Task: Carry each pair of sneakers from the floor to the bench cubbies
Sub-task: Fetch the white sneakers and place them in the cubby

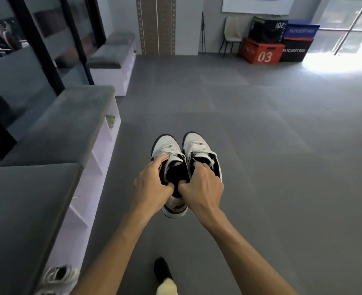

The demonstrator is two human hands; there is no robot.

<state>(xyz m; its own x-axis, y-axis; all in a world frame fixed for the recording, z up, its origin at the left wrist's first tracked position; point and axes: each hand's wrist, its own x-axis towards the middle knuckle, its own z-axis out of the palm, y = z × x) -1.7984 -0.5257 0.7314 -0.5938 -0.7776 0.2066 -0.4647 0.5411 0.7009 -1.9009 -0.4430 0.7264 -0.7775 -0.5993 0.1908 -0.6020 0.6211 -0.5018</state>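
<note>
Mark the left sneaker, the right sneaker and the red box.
left sneaker (165, 143): head view, on its white toe.
right sneaker (194, 139): head view, on its white toe.
red box (263, 52): head view, on its numbered front face.

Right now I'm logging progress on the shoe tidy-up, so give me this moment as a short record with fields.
held item: pair of white and black sneakers, side by side, toes pointing away, off the floor
left hand: gripping the left sneaker at its opening
right hand: gripping the right sneaker at its opening
bench cubbies: to the person's left, under grey cushions
already stored: a light shoe shows in a farther cubby
other shoe: white sneaker at the near bench, blurred
</note>
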